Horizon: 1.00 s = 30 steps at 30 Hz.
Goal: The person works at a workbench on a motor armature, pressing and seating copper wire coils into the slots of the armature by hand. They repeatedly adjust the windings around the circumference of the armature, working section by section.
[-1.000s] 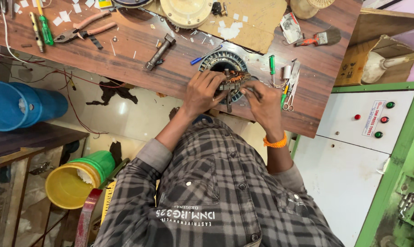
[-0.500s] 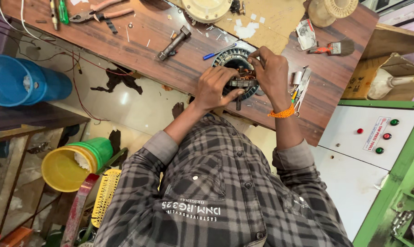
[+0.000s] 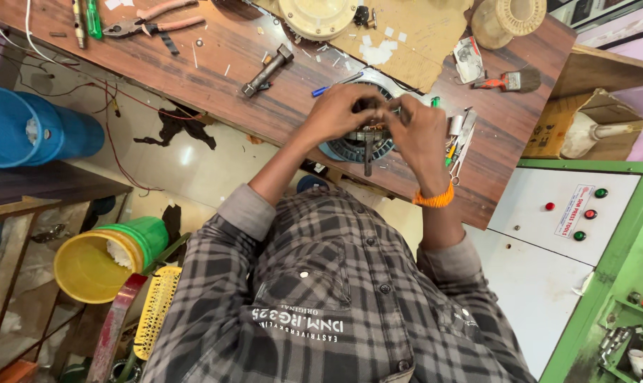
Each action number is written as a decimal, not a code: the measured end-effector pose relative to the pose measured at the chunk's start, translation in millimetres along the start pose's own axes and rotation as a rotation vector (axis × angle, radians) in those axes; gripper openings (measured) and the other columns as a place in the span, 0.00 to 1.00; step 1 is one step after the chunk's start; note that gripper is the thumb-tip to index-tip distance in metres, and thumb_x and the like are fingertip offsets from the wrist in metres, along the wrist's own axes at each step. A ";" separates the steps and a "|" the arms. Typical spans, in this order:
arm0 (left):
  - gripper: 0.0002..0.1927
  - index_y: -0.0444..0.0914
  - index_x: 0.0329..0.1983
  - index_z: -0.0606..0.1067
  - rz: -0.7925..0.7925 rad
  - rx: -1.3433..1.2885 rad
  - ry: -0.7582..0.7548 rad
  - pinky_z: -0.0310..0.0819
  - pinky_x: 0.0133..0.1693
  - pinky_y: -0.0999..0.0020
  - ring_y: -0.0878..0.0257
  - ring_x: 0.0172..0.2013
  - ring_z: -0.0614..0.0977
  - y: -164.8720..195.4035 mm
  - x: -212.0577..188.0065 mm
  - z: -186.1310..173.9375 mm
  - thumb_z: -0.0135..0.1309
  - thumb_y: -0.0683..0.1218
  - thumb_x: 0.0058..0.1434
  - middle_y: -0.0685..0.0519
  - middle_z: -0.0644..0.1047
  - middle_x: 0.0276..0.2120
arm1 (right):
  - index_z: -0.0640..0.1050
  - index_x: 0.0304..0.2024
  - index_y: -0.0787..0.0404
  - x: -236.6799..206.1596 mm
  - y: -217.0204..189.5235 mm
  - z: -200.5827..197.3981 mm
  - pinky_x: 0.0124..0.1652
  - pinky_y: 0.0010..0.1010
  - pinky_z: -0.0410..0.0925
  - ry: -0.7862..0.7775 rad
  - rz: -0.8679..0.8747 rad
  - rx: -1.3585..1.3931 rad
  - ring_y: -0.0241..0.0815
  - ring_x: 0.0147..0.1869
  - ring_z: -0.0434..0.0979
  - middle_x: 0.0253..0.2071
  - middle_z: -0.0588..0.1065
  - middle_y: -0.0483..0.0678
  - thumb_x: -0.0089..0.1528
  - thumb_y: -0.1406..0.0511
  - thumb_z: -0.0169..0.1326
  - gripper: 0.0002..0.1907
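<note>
Wooden desk (image 3: 215, 57) carries the stator (image 3: 357, 145) near its front edge. Left hand (image 3: 339, 113) at 9 o'clock and right hand (image 3: 421, 135) at 3 o'clock both pinch its windings, equally near.

Single head-worn view, looking steeply down, close over workbench (image 3: 194, 64)

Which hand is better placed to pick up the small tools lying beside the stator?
Probably the right hand: the small tools lie just beside it on the bench, while the left hand sits across the stator from them.
</note>
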<state>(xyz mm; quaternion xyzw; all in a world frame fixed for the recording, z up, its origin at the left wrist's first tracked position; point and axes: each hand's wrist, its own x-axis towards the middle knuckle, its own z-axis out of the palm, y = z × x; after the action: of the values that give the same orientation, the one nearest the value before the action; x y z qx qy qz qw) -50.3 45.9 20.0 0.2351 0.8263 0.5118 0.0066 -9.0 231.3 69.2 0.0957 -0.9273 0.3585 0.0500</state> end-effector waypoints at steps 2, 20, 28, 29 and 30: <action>0.09 0.45 0.41 0.85 0.125 -0.070 -0.018 0.79 0.38 0.61 0.58 0.36 0.86 -17.7 -7.2 -3.1 0.66 0.46 0.56 0.54 0.85 0.36 | 0.82 0.38 0.61 -15.2 -9.1 0.5 0.21 0.34 0.57 -0.037 0.026 0.028 0.38 0.19 0.64 0.17 0.69 0.48 0.62 0.63 0.67 0.09; 0.23 0.42 0.45 0.81 0.133 0.281 -0.223 0.72 0.36 0.53 0.51 0.40 0.82 10.9 -29.8 -30.1 0.67 0.61 0.55 0.51 0.80 0.40 | 0.84 0.40 0.61 -104.6 44.0 32.5 0.25 0.26 0.60 0.021 0.116 0.156 0.31 0.23 0.68 0.28 0.80 0.46 0.62 0.71 0.62 0.04; 0.26 0.41 0.52 0.76 0.331 0.457 0.217 0.71 0.43 0.58 0.55 0.45 0.80 7.2 -58.3 10.4 0.70 0.52 0.53 0.52 0.78 0.45 | 0.83 0.41 0.65 -84.2 29.1 -14.1 0.31 0.22 0.62 0.095 0.210 0.319 0.25 0.32 0.68 0.32 0.80 0.45 0.65 0.71 0.61 0.03; 0.26 0.41 0.53 0.77 0.335 0.455 0.216 0.71 0.43 0.59 0.56 0.45 0.80 3.2 -60.1 12.3 0.70 0.52 0.53 0.52 0.78 0.45 | 0.82 0.40 0.66 -78.7 25.3 -14.6 0.30 0.22 0.61 0.076 0.201 0.306 0.26 0.31 0.68 0.32 0.80 0.45 0.65 0.70 0.61 0.03; 0.26 0.40 0.53 0.77 0.337 0.455 0.216 0.71 0.43 0.59 0.56 0.44 0.80 -0.4 -61.9 13.2 0.70 0.52 0.53 0.53 0.79 0.45 | 0.82 0.40 0.66 -71.9 21.7 -13.5 0.29 0.23 0.61 0.054 0.191 0.293 0.27 0.30 0.67 0.32 0.80 0.45 0.64 0.70 0.61 0.04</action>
<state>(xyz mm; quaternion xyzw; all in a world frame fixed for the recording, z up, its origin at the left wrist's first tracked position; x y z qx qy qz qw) 7.9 32.4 -0.9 0.3084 0.8650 0.3297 -0.2192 56.9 266.3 53.3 0.0036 -0.8682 0.4955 0.0262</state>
